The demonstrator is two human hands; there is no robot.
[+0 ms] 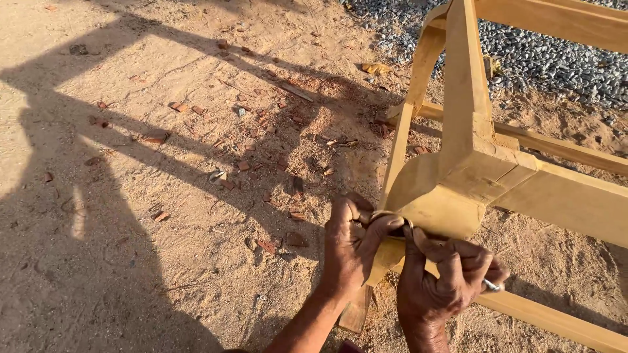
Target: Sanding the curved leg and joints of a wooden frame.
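So both hands are down at the bottom corner of this pale wooden frame [477,170] (looks like furniture, upturned or on its side, can't say which). The left hand [350,245] is curled shut against the rounded corner block, fingers pinching a thin strip [386,214] of something that wraps over the edge there; it's too small to tell if it's sandpaper or a shaving. The right hand [445,281] sits just beside it, touching the same corner from below, closed in a fist round a slim metal tool [492,285], with only a shiny tip poking out past the knuckles, so what kind of tool it is I couldn't say. The frame's rails run off to the right and up out of view, one leg slanting to the ground. Everything stands on sandy ground [131,216] littered with reddish wood chips [157,138], with long shadows lying across it. A patch of grey gravel [556,59] lies behind the frame at the top right, and a short offcut of wood [355,312] sits on the sand right under the left wrist.
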